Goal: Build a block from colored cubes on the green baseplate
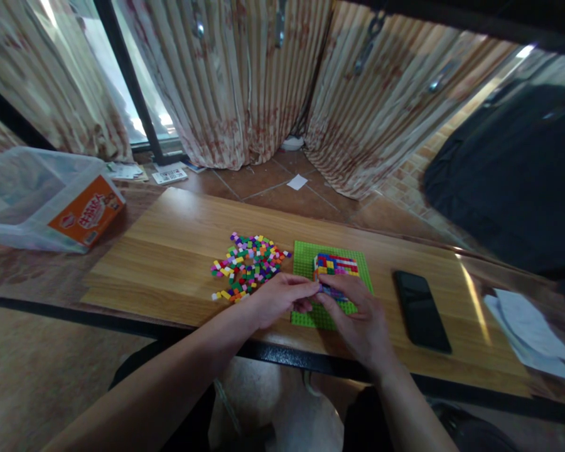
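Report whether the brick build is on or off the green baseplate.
On: the brick build sits within the green baseplate, with bare studs showing around it.

Open tabletop left of loose bricks, phone obstructing right of green baseplate

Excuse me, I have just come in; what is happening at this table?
A person's left hand and right hand meet at the near left side of a colourful brick structure on a green baseplate. Whether they pinch any piece is too small to tell. Loose bricks lie left of the baseplate; a phone lies to its right.
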The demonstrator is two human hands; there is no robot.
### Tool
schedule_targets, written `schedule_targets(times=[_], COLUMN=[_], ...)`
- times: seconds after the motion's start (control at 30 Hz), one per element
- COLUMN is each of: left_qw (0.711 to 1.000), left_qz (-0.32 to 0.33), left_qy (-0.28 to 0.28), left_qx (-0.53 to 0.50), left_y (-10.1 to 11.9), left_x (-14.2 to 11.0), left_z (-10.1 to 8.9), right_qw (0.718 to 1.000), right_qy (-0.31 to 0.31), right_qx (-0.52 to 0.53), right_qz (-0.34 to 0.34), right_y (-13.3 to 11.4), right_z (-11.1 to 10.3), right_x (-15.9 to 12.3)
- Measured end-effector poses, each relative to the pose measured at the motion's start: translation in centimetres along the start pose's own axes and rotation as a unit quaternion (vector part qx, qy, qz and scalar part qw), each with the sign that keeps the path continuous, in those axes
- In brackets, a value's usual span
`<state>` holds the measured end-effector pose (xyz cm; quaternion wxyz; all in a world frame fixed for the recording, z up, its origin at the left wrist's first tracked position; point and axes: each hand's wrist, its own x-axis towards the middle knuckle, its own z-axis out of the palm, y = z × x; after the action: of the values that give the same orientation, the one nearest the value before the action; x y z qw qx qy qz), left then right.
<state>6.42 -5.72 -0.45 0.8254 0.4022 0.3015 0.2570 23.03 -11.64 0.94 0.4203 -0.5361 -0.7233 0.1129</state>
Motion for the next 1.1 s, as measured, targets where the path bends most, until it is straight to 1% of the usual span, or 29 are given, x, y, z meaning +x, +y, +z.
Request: schedule_targets(times=[0.13, 0.3, 0.4, 0.47, 0.57, 0.7, 0.93, 1.0, 1.1], left_qw=[0.996, 0.989, 0.989, 0.989, 0.989, 0.988, 0.986, 0.984, 0.982], left_qz=[0.023, 0.014, -0.001, -0.006, -0.003, 0.004, 0.003, 0.007, 0.009], left_qy=[0.002, -0.002, -0.002, 0.013, 0.038, 0.047, 0.038, 0.036, 0.031], left_qx=[0.086, 0.144, 0.148, 0.145, 0.146, 0.148, 0.160, 0.174, 0.188], left_y=[0.2, 0.2, 0.3, 0.4, 0.7, 0.8, 0.8, 0.8, 0.7], left_x=[-0.1, -0.3, -0.2, -0.1, 0.1, 0.2, 0.0, -0.1, 0.0], left_z=[0.0, 0.2, 0.1, -0.2, -0.8, -1.1, -0.7, -0.7, -0.8], right_qw=[0.999, 0.998, 0.998, 0.997, 0.994, 0.992, 0.992, 0.993, 0.991], right_qy=[-0.031, -0.056, -0.039, -0.029, -0.035, -0.041, -0.051, -0.049, -0.034], right_qx=[-0.006, -0.020, -0.036, -0.051, -0.066, -0.084, -0.088, -0.076, -0.050], right_qz=[-0.022, -0.012, 0.014, 0.047, 0.082, 0.086, 0.071, 0.082, 0.119], right_y=[0.4, 0.8, 1.8, 2.8, 4.1, 4.9, 5.0, 4.9, 4.6], right_z=[-0.5, -1.1, -2.1, -2.9, -3.6, -3.5, -3.2, -3.1, -2.9], right_x=[0.1, 0.2, 0.1, -0.2, -0.6, -1.0, -1.0, -1.0, -0.9])
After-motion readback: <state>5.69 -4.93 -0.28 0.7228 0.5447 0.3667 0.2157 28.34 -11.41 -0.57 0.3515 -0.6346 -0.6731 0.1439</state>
